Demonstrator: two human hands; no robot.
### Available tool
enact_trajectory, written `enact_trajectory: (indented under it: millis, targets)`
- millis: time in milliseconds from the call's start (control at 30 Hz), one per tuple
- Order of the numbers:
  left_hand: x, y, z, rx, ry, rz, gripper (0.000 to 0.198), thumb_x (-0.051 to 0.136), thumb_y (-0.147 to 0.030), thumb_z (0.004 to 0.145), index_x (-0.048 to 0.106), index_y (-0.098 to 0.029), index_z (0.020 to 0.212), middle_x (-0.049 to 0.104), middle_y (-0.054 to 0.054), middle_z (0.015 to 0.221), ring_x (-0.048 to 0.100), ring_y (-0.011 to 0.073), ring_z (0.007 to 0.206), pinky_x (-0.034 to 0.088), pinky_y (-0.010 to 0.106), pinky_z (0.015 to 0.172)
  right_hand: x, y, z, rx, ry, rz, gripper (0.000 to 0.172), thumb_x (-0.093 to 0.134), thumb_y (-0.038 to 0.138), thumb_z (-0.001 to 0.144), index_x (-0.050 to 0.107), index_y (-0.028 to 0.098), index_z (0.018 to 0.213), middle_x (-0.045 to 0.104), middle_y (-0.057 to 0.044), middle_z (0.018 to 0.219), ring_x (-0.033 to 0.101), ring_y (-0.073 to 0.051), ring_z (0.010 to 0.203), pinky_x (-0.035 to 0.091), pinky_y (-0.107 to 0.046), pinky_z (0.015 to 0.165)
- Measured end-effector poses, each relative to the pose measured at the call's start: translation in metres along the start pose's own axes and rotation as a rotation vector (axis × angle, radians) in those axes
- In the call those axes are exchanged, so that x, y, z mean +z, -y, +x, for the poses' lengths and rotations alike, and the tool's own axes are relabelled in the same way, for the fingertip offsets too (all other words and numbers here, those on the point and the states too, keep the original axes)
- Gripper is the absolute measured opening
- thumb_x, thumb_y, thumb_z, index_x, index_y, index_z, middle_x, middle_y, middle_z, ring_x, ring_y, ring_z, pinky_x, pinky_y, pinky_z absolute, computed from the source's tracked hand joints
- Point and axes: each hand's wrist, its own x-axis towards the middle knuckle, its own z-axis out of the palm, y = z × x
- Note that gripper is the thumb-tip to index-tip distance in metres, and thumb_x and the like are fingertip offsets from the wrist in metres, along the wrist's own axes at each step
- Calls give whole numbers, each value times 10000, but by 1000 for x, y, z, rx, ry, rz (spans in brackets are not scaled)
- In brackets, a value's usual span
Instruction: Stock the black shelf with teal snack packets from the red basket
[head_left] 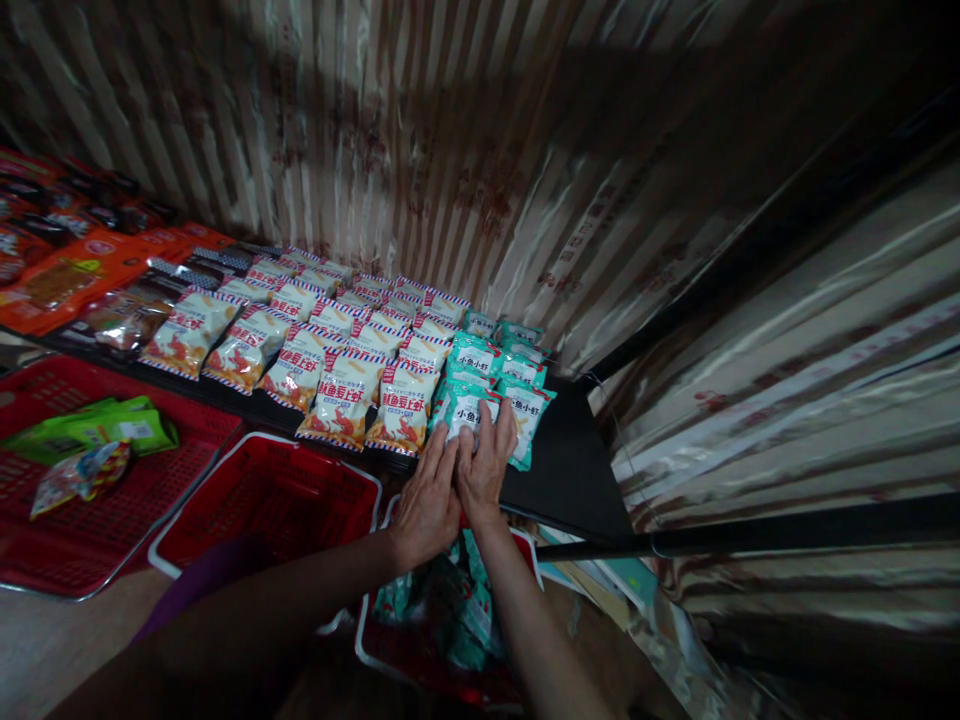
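Observation:
Side by side at the right end of the black shelf (566, 465), my left hand (426, 508) and my right hand (486, 468) reach over a small teal-and-white snack packet (463, 408). The left fingers lie stretched out at its lower edge. My right hand's fingers rest spread on its front, covering part of the print. Touching it on the right is another teal snack packet (527, 410), with more of the same kind in rows behind. White-and-orange snack bags (400, 408) stand in rows just left of my hands.
Below my hands, a red basket (365, 655) holds several teal packets. An adjacent red basket (259, 490) and a wider red basket (56, 530) with a green bag (135, 425) stand left. Orange packages (71, 280) fill the shelf's far left. A black bar (720, 525) runs right.

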Motion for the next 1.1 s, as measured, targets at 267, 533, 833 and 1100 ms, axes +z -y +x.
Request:
enact_trajectory:
  millis: [267,533,833,1100]
  targets:
    - [1,3,1,6,-12,-21,702,361,-42,772,201,-99,1453,156,158,1545,89,233,1439,204,485,1162,1,4,1,44,14,11,465,326,313,942,348,221,1397,202,-149,1525,197,-277,1404,276,-564,1046]
    - [-3,-1,-2,-33,4,-3,652,375,-65,789,256,-98,1429,144,169,1545,108,246,1436,236,496,1146,-11,8,-18,193,77,101,537,357,383,940,265,211,1440,157,-165,1542,161,-285,1422,245,-578,1079]
    - [1,3,-3,-8,-59,-64,699,359,-48,790,172,-121,1460,164,152,1544,129,219,1434,242,467,1151,-10,10,-15,206,59,183,516,353,384,944,303,179,1414,250,-168,1512,221,-242,1409,289,-517,1092]
    - [-1,4,-4,-44,-35,-47,682,373,-48,780,224,-99,1444,143,168,1546,113,236,1436,232,478,1151,-4,7,-19,207,57,159,520,380,395,931,326,183,1404,315,-174,1479,272,-263,1387,318,-531,1071]
